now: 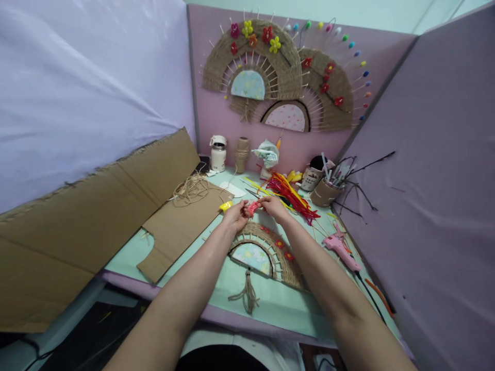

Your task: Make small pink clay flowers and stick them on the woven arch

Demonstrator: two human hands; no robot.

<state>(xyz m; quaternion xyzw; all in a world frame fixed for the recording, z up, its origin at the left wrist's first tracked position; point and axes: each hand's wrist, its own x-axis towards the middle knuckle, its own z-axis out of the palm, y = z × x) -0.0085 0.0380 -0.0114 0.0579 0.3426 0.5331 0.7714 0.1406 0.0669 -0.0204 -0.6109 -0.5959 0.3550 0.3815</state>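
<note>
Between my hands, above the top edge of a twine-woven fan, is a small red flower that looks bent from pipe cleaner. My left hand pinches its left side, while the fingers of my right hand are closed at its right side. Below them lies the woven fan, with red flowers on its right part, a pale patterned half-circle at its centre and a twine tassel. Scissors lie just behind my hands. Beside my left hand is a small yellow item.
Red and yellow pipe cleaners lie behind my right hand. At right are a pink glue gun with its cord and a cardboard holder with twigs beside it. Cardboard and loose twine occupy the left; a jar and twine spool stand behind.
</note>
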